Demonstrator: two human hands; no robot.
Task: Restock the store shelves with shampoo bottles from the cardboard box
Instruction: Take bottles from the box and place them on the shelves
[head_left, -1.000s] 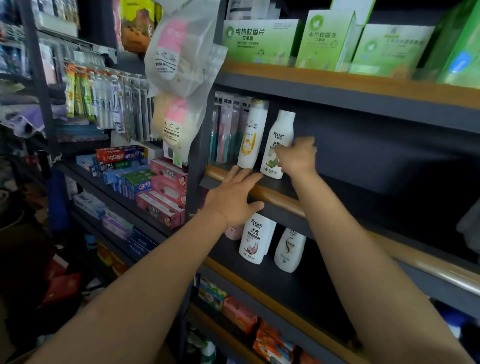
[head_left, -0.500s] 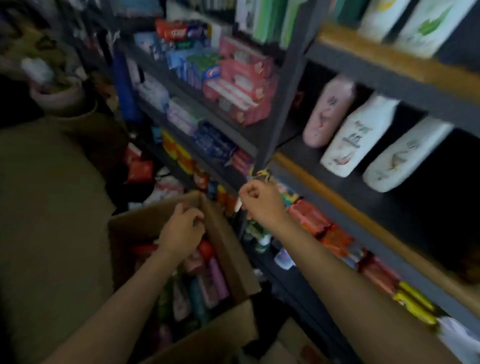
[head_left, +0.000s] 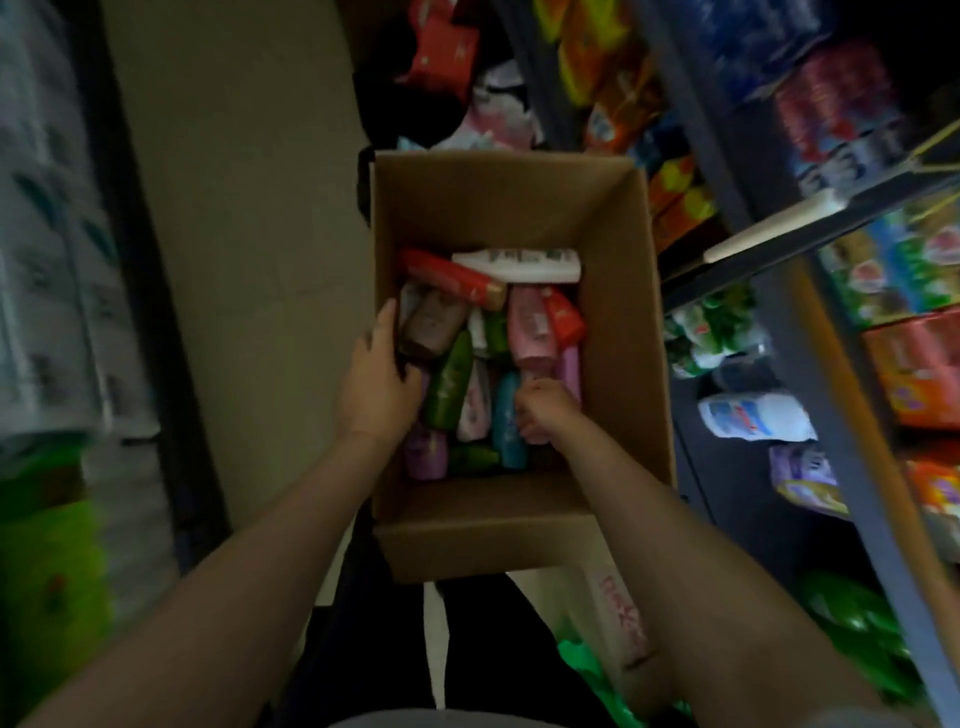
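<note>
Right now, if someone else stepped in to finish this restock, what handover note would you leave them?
Left hand: in the cardboard box, fingers curled on a brown bottle.
Right hand: also in the box, curled among the bottles near a teal bottle; its hold is unclear.
Done: nothing lifted out in this view.
Left: the box holds many bottles lying flat, including a white bottle at the far end. All go to the shelves on the right.

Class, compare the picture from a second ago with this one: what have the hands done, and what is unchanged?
Both hands left the shelf and dropped into the cardboard box. The left hand now holds a brown bottle; the right hand curls among the bottles, its grip unclear. The box remains full.
</note>
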